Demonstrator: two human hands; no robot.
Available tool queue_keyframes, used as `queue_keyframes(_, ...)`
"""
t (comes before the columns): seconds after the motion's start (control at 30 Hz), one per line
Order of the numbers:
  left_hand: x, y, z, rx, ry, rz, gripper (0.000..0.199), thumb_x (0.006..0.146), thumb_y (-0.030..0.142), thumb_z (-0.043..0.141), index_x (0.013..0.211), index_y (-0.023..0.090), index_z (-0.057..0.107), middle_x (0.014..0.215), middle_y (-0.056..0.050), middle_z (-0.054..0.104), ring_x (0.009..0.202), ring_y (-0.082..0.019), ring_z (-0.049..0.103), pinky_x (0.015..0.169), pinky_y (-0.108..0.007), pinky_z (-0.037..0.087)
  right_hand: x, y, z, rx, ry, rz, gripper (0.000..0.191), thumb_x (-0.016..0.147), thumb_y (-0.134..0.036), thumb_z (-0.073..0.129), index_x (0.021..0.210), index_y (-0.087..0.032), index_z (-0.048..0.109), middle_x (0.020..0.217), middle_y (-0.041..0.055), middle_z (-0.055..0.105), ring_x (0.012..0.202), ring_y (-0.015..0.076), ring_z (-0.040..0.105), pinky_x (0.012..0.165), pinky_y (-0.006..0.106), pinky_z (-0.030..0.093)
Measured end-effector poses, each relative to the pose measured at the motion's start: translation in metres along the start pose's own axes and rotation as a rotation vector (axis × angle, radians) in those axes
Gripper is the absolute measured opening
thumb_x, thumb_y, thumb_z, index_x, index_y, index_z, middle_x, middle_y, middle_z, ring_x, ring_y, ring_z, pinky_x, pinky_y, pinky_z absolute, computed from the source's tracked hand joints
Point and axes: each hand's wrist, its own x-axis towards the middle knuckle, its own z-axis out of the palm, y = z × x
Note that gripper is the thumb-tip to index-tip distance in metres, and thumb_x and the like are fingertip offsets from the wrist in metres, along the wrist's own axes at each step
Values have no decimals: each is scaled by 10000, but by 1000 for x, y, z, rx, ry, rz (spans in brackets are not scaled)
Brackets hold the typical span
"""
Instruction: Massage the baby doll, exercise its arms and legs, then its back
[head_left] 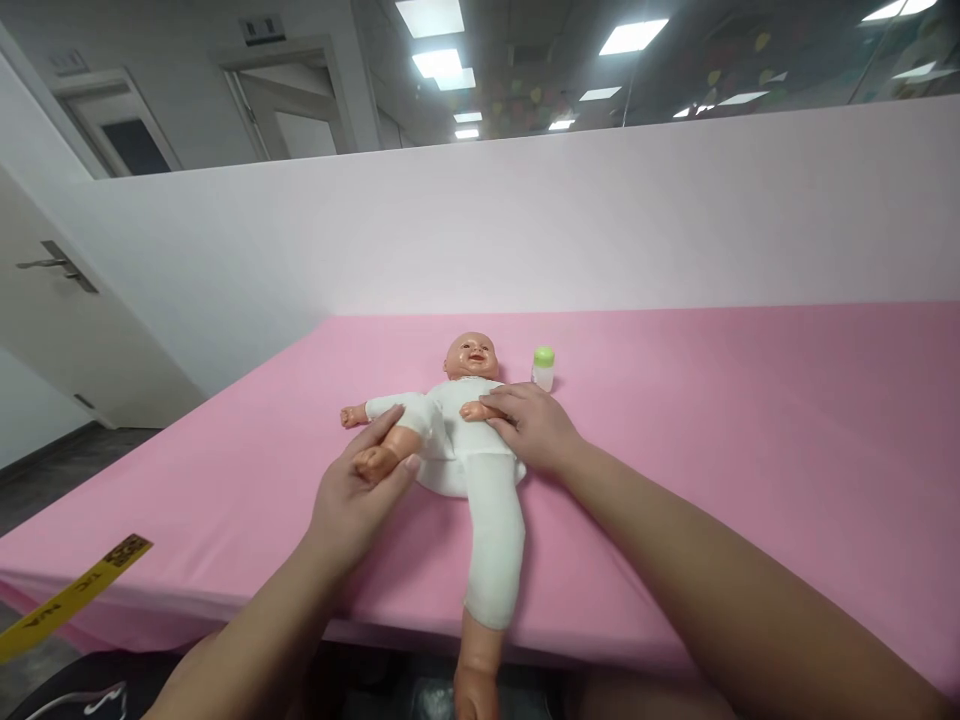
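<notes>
Pink cloth (660, 400) is covering one table (225, 450), and one low white wall (637, 220) is rising behind it. In the head view, three doors (292, 115) are showing toward the left side, and several bright ceiling lights (634, 37) are shining above the wall. One yellow strip (75, 598) with dark marks is showing at the lower left.

One doll (495, 530), dressed in white, is lying on its back near the middle of the table, with its head pointing away from the person. Two bare hands are working on it. Left hand (360, 490) is grasping one leg of the doll, which is bending upward, with the thumb and the fingers on two sides of the foot. Right hand (536, 425) is holding one small doll hand above the belly, between thumb and fingers; how firmly, I cannot tell. The second leg is lying straight, and its foot is hanging past the near edge. One small bottle with a green cap (544, 370) is standing upright near the doll's head, touched by neither hand.
</notes>
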Motion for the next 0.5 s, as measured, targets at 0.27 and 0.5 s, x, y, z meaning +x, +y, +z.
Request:
queue_keyframes(0.27, 33, 8, 35, -128, -161, -34, 707, 889, 484, 782, 1542, 284, 598, 1363, -70, 719, 1330, -311, 636, 1156, -442, 481, 0, 7, -7, -9, -127, -30, 287, 1015, -257, 695, 1280, -311, 788, 1341, 32, 744, 1275, 290, 650, 1127, 480, 485)
queue_keyframes(0.5, 12, 2, 19, 43, -159, -23, 860, 870, 533, 772, 1627, 239, 489, 1034, -15, 741, 1160, -294, 692, 1121, -468, 519, 0, 12, -11, 110, -121, 83, 350, 993, -274, 708, 1340, -313, 740, 1341, 22, 747, 1286, 305, 643, 1116, 499, 484)
